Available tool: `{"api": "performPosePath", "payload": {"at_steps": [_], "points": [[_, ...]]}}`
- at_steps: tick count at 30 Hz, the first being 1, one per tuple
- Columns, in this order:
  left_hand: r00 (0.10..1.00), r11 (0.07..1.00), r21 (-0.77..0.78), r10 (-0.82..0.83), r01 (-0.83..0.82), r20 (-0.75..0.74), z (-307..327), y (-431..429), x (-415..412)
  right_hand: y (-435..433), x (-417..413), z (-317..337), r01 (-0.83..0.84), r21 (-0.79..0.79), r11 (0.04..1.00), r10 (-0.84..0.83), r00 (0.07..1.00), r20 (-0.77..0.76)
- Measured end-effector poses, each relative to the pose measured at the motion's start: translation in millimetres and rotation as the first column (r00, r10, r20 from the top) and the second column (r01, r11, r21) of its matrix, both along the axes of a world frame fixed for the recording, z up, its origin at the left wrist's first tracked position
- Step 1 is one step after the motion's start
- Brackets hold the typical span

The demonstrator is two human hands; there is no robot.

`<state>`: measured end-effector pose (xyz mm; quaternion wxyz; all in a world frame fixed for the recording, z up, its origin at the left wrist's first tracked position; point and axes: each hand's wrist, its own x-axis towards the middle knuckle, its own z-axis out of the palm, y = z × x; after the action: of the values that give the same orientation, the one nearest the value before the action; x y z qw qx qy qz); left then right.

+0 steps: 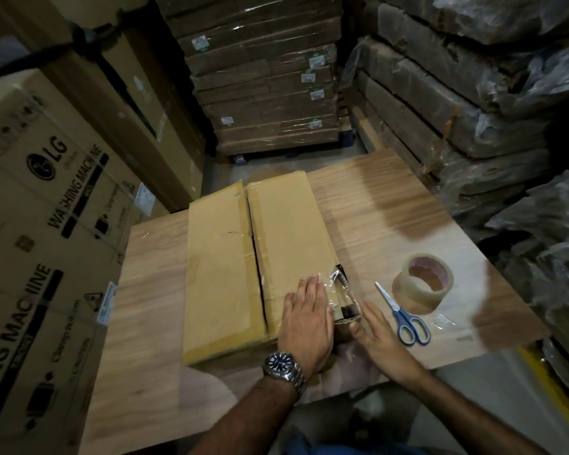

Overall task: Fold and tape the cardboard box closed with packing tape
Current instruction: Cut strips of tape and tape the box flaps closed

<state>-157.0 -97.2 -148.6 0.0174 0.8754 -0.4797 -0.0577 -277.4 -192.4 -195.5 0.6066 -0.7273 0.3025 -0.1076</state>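
A dim storeroom, stacked high with wrapped pallets and printed cartons, closes in around a wood-grain surface (391, 205) where the work sits. The left fingers (311, 287) lie flat and spread, gripping nothing, pressing a crinkled strip of clear tape (337, 284) down over the box's near right edge; the right fingers (358, 325) are likewise extended and unclenched, pushing against the side of the box at that same corner. Outward from them, the left hand (306, 326) wears one wristwatch (281, 366), and the right hand (380, 339) rests low beside the box wall. The cardboard box (224, 274) lies lengthwise at the surface's centre, its two top flaps folded down and meeting along a middle seam that looks still open, a dark gap showing. By my reading, folding is done and one strip is being smoothed at the near end; the long seam and the 12 o'clock end remain to be taped. At 3 o'clock from the hands lie one pair of scissors (403, 315) and, just beyond, one tape roll (422, 282).
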Motion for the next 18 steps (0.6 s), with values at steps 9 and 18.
{"api": "performPosePath", "payload": {"at_steps": [9,18], "points": [[1.000,1.000,0.006,0.018,-0.018,-0.005,-1.4,0.2,1.2,9.9,4.5,11.9,-0.009,0.077,0.997,-0.003,0.988,0.157],[0.997,0.998,-0.064,-0.022,0.027,0.081,-8.5,-0.1,2.3,0.9,4.0,17.5,0.021,0.081,0.997,-0.027,0.996,0.084]]}}
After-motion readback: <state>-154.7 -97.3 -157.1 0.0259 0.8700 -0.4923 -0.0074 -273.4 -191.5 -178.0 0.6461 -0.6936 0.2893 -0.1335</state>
